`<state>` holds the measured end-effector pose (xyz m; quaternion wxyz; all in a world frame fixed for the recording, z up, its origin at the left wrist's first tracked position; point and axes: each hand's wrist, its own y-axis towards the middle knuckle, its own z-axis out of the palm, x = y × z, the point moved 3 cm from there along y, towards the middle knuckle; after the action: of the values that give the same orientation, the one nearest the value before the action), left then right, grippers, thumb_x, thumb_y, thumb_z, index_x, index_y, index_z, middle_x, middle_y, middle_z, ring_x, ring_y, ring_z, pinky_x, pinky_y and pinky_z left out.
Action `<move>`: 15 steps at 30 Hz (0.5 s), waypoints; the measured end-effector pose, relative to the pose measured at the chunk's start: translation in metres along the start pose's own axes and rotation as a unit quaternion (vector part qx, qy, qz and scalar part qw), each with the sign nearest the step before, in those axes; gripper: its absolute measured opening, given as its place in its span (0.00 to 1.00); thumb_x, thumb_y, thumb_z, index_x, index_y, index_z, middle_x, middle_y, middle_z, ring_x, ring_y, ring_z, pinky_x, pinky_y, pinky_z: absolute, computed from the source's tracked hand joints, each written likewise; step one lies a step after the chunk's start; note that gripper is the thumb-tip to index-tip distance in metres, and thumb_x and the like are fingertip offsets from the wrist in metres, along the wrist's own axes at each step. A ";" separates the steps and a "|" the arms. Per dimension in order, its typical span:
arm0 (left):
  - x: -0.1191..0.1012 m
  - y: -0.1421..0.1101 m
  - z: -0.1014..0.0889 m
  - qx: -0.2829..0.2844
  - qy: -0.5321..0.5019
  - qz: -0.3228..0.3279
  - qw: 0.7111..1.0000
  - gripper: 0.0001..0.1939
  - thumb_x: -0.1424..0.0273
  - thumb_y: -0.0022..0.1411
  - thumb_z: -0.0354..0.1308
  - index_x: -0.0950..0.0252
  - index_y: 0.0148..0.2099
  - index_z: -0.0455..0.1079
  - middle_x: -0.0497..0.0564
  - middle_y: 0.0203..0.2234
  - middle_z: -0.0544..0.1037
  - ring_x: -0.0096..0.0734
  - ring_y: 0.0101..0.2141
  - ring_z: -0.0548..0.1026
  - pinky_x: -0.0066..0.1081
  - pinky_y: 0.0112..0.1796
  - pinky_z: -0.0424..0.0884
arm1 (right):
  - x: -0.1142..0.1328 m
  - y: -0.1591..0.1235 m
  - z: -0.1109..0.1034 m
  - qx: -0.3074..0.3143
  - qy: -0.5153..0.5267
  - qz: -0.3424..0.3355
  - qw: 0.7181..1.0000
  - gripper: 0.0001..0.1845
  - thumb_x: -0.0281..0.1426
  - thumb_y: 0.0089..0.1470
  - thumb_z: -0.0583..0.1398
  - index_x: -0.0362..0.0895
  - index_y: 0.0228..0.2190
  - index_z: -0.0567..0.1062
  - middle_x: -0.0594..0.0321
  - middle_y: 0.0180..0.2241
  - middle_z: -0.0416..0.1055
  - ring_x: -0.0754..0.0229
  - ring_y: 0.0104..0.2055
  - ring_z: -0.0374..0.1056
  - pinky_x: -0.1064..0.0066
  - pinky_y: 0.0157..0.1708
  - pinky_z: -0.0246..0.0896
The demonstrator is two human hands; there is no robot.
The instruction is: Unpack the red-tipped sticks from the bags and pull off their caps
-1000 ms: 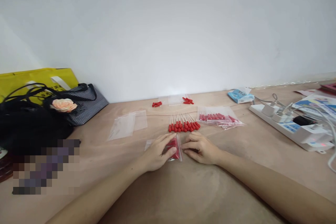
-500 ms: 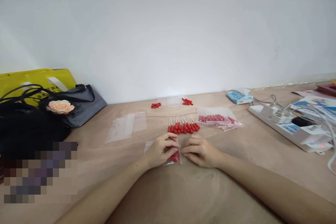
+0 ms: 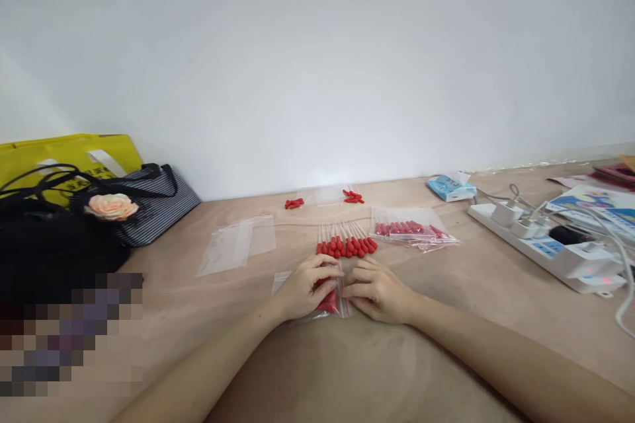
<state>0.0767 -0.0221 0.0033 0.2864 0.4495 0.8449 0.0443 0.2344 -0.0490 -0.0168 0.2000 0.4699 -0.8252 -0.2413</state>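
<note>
A clear plastic zip bag (image 3: 329,304) with red pieces inside lies flat on the table in front of me. My left hand (image 3: 308,285) is bent over it, thumb and fingers pressing it down and holding it. At the bag's right edge, where the zip strip runs, my right hand (image 3: 376,289) has its curled fingertips on the plastic. Just beyond both hands is a fanned row of red-tipped white sticks (image 3: 347,246). Part of another clear bag (image 3: 280,279) shows from under my left hand.
Empty clear bags (image 3: 237,244) lie left; filled bags (image 3: 414,228) are stacked right. Small red piles (image 3: 294,203) and white sticks (image 3: 330,198) sit by the wall. A tissue pack (image 3: 451,187) and power strip (image 3: 540,244) stand right, a striped bag (image 3: 159,205) left.
My right hand has come slightly closer to my left, its fingertips now against the bag's zip edge. More of that edge shows between the hands. The view has tilted a little.
</note>
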 end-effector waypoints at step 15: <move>0.005 0.009 0.003 -0.062 0.124 0.179 0.974 0.12 0.75 0.60 0.46 0.66 0.33 0.71 0.51 0.32 0.76 0.26 0.32 0.73 0.26 0.34 0.68 | 0.004 0.003 -0.006 -0.084 -0.079 -0.072 0.991 0.12 0.23 0.55 0.48 0.43 0.32 0.71 0.62 0.27 0.68 0.63 0.31 0.57 0.67 0.34 0.50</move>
<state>0.0827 -0.0129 0.0019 0.1941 0.5657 0.7755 0.2022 0.2337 -0.0527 -0.0102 0.1547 0.4892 -0.7790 -0.3604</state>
